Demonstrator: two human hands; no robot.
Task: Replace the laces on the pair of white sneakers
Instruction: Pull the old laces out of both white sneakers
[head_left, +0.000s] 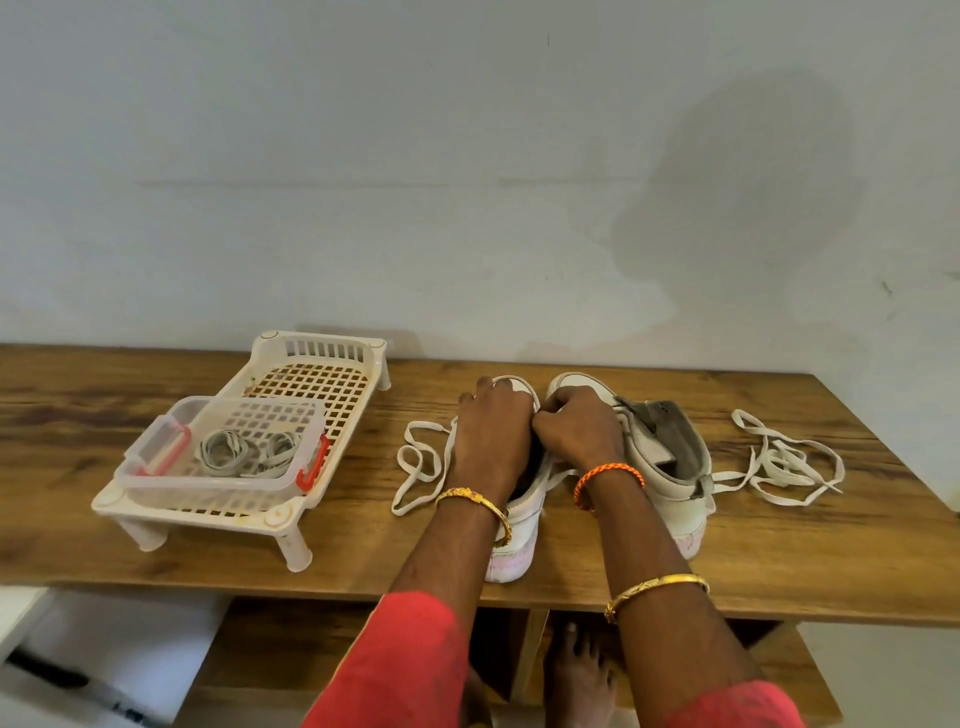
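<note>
Sneakers are stood side by side on the wooden table (779, 561), toes pointed at the wall, so the lace holes can be reached from above. The left sneaker (511, 551) is covered by both hands, so little of its top can be seen. The left hand (493, 431) is laid over its front, fingers bent down around the toe, most likely to keep the shoe from sliding. The right hand (576, 434) is curled in a tight bunch just beside it, and something small seems to be pinched there, probably a bit of lace, but the thing itself is hidden by the fingers. A white lace (415, 467) is trailed out from under the left hand in loose loops on the table.

The right sneaker (670, 467) is left wide open with its tongue pulled up and no lace in it that can be seen. Another loose lace (779, 462) is dropped in a heap to its right, kept out of the way.

A clear box (223, 457) with rolled laces (244, 452) inside is set on a white rack (322, 374) at the left, near enough to be reached.

No brand name, label or writing can be read anywhere.
</note>
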